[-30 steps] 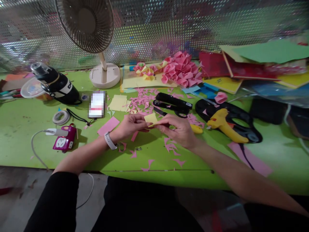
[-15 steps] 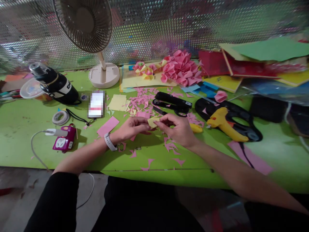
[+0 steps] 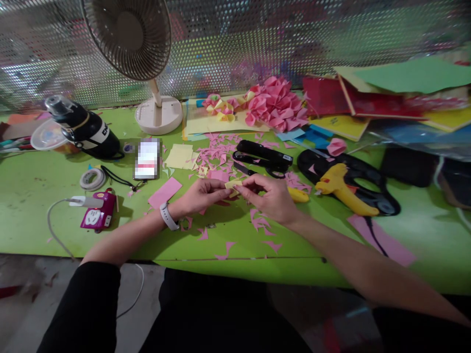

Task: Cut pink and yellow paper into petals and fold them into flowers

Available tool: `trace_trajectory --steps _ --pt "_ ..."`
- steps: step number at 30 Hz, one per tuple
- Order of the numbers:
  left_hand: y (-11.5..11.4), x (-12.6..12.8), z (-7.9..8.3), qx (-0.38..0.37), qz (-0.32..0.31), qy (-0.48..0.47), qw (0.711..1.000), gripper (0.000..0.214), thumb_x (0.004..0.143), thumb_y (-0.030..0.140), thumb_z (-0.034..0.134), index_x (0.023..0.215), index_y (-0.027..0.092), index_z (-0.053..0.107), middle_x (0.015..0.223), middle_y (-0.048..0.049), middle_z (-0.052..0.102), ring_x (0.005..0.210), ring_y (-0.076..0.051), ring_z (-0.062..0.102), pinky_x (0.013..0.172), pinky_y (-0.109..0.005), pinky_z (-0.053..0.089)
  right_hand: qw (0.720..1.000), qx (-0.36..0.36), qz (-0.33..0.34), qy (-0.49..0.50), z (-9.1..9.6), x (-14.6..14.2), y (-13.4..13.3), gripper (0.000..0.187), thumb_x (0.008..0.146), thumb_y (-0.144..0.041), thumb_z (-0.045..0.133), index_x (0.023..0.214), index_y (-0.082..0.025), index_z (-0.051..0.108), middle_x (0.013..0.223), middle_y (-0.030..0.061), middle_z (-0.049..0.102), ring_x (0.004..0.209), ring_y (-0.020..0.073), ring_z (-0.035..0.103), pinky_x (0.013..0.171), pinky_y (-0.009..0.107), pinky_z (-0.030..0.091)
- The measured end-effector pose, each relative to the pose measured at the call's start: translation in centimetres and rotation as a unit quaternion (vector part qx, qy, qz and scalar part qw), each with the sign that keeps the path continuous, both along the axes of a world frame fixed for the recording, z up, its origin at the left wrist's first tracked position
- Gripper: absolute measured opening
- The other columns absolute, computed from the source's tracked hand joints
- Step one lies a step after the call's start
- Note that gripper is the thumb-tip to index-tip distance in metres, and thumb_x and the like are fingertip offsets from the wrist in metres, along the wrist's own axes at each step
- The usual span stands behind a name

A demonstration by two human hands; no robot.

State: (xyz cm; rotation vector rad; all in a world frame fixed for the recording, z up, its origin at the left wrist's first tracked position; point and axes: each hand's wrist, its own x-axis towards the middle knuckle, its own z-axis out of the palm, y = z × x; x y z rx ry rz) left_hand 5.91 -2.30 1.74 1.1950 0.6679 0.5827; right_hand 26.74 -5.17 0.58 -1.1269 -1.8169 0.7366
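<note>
A small piece of yellow paper point(image 3: 233, 185) is pinched between both hands above the green table. My left hand point(image 3: 204, 195) grips its left side, with a pale watch strap at the wrist. The thumb and fingers of my right hand point(image 3: 270, 198) close on its right side. Just beyond the hands lie a black stapler point(image 3: 263, 153) and scattered pink paper scraps point(image 3: 217, 152). A stack of yellow paper squares point(image 3: 179, 157) and a pink paper sheet point(image 3: 165, 192) are to the left. Something yellow point(image 3: 298, 195), perhaps a handle, shows partly beside my right hand.
A yellow glue gun point(image 3: 346, 189) rests on a black stand at right. Pink paper flowers point(image 3: 277, 103) are heaped at the back. Leftward stand a fan point(image 3: 159, 115), a black bottle point(image 3: 91, 130), a phone point(image 3: 146, 159), a tape roll point(image 3: 92, 179) and a purple device point(image 3: 105, 213) with a cable.
The yellow paper has tilted or folded between my fingers and shows a narrower face. Both hands stay in nearly the same place.
</note>
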Motion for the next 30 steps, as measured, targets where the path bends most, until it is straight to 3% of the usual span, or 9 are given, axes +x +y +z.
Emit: trace_trajectory --steps 12,19,25,30 --pt "0.1 0.0 -0.4 -0.012 0.001 0.005 1.000 0.040 0.076 0.046 0.080 0.093 0.010 0.075 0.092 -0.0087 0.076 0.086 -0.014 0.072 0.087 -0.029 0.059 0.999 -0.038 0.018 0.020 0.1 0.0 0.0 0.022 0.092 -0.038 0.065 0.080 -0.020 0.066 0.071 0.0030 0.069 0.056 0.0131 0.059 0.050 0.027 0.047" --pt "0.2 -0.1 -0.6 0.003 -0.005 0.006 1.000 0.038 0.079 0.046 0.077 0.091 0.009 0.074 0.088 -0.0075 0.075 0.082 -0.012 0.072 0.085 -0.028 0.059 0.988 -0.124 0.001 0.096 0.5 0.4 0.3 0.032 0.087 -0.051 0.068 0.081 -0.022 0.055 0.065 -0.0020 0.057 0.050 0.0119 0.052 0.042 0.026 0.044" --pt "-0.2 0.1 0.4 -0.066 -0.042 0.022 0.997 0.040 0.074 0.044 0.082 0.090 0.008 0.073 0.087 -0.0080 0.075 0.078 -0.012 0.072 0.081 -0.026 0.059 0.965 -0.232 0.093 0.081 0.3 0.7 0.5 0.038 0.093 -0.057 0.056 0.078 -0.022 0.054 0.059 -0.0039 0.053 0.044 0.0103 0.049 0.037 0.023 0.037" --pt "-0.2 0.1 0.5 -0.153 -0.055 0.011 0.987 0.036 0.072 0.039 0.086 0.084 0.009 0.070 0.087 -0.0099 0.077 0.080 -0.015 0.075 0.076 -0.025 0.059 0.973 -0.191 0.116 0.052 0.6 0.7 0.3 0.039 0.094 -0.055 0.055 0.073 -0.022 0.052 0.057 -0.0050 0.048 0.044 0.0095 0.045 0.039 0.023 0.034"
